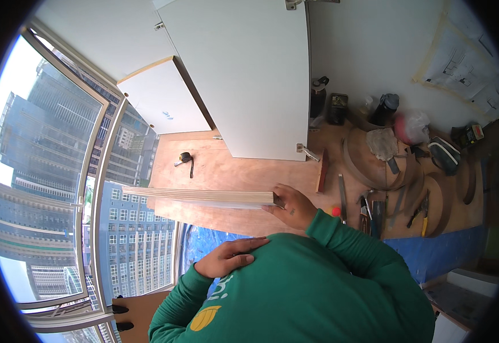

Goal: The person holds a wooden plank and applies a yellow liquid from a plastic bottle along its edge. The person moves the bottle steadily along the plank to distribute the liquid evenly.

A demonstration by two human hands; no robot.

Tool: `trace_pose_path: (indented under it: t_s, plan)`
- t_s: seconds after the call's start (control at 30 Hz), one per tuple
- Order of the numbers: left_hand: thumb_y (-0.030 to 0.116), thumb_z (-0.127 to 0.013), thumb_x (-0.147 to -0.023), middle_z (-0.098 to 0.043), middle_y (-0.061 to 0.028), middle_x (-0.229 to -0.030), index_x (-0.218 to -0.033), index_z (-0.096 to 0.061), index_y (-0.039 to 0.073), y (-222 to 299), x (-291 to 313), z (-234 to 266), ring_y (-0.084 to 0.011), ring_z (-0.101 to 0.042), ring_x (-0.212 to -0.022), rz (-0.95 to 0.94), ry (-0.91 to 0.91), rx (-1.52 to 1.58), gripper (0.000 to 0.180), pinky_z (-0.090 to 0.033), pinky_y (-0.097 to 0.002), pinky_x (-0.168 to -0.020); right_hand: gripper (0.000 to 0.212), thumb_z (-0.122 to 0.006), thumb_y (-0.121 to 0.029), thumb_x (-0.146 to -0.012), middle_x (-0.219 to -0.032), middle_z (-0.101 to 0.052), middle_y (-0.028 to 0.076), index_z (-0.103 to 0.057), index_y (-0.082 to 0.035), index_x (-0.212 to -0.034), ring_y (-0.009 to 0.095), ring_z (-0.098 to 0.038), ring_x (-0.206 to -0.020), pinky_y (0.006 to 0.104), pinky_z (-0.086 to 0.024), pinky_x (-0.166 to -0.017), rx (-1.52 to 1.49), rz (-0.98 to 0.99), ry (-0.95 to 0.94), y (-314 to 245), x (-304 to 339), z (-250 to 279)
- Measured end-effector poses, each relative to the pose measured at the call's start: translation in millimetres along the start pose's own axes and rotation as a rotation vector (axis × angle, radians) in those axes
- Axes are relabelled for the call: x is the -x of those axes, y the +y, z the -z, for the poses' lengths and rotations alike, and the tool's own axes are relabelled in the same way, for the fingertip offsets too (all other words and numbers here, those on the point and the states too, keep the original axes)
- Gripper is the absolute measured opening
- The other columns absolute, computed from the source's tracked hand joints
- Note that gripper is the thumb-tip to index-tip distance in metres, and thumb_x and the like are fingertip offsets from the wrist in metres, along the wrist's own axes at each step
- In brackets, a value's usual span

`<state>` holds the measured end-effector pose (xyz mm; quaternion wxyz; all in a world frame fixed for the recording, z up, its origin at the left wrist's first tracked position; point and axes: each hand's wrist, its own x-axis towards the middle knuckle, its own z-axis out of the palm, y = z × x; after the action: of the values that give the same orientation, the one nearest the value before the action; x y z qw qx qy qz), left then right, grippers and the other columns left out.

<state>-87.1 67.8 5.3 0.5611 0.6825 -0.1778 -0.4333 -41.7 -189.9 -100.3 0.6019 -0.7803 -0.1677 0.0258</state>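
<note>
My right hand is wrapped round the right end of a long panel, which is held on edge and shows its layered, plywood-like side. The panel reaches leftward across the front of the wooden worktop toward the window. My left hand lies flat against the front of my green sweater, fingers stretched out, holding nothing. Beyond the panel, a black and yellow tape measure sits on the worktop. A red cap-like thing lies just right of my right hand.
A tall white door panel with hinges and a smaller white panel stand at the back. Coiled edge-banding strips, yellow-handled pliers, a file-like tool and bottles crowd the right. Window frames border the left.
</note>
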Motion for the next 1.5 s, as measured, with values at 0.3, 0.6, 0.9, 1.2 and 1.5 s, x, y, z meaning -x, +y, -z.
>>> trace_pose_path:
  t_s: [0.3,0.6,0.9,1.2,1.5]
  plan:
    - [0.058,-0.061,-0.104,-0.070,-0.0217,-0.092,-0.131,-0.069,-0.010,136.7,32.2,-3.3,-0.0249,-0.066,-0.070,-0.994,-0.310,0.281,0.074,-0.048,-0.0409,-0.066,0.020,-0.076,-0.015,-0.098,-0.096,-0.063,0.014,-0.070,-0.001,-0.109,0.032,-0.064,-0.088,0.0409,-0.052,-0.079,-0.015,-0.021,-0.004,9.5,1.4,-7.4]
    - [0.062,-0.057,-0.106,-0.052,-0.0035,-0.054,-0.125,-0.080,0.003,174.0,32.7,-34.3,-0.0079,-0.043,-0.038,-1.258,-0.375,0.260,0.066,-0.020,-0.0248,-0.035,0.017,-0.074,-0.008,-0.097,-0.102,-0.067,0.012,-0.072,-0.001,-0.113,0.026,-0.068,-0.094,0.0347,-0.053,-0.087,-0.176,-0.047,0.031,21.2,4.6,-13.4]
    - [0.062,-0.058,-0.106,-0.054,-0.0024,-0.056,-0.122,-0.080,0.002,160.7,23.5,-25.8,-0.0083,-0.041,-0.039,-1.391,-0.414,0.234,0.067,-0.022,-0.0260,-0.035,0.020,-0.074,-0.005,-0.098,-0.107,-0.069,0.009,-0.069,0.002,-0.117,0.018,-0.068,-0.102,0.0321,-0.053,-0.091,-0.280,-0.101,0.039,17.8,-0.4,-12.0]
    - [0.060,-0.061,-0.105,-0.052,-0.0014,-0.057,-0.124,-0.080,0.003,159.1,36.5,-29.5,-0.0079,-0.041,-0.039,-1.276,-0.311,0.350,0.063,-0.022,-0.0252,-0.035,0.021,-0.074,-0.007,-0.099,-0.108,-0.071,0.011,-0.070,0.002,-0.117,0.019,-0.070,-0.101,0.0340,-0.055,-0.089,-0.221,-0.112,0.039,18.5,-1.8,-8.4]
    - [0.048,-0.075,-0.098,-0.066,-0.0190,-0.107,-0.111,-0.069,-0.003,148.7,34.0,45.6,-0.0305,-0.066,-0.084,-1.124,-0.347,-0.081,0.053,-0.051,-0.0396,-0.077,0.021,-0.074,-0.008,-0.099,-0.109,-0.071,0.011,-0.070,0.002,-0.118,0.020,-0.069,-0.104,0.0346,-0.054,-0.092,-0.255,-0.089,0.026,15.4,-2.3,-6.7]
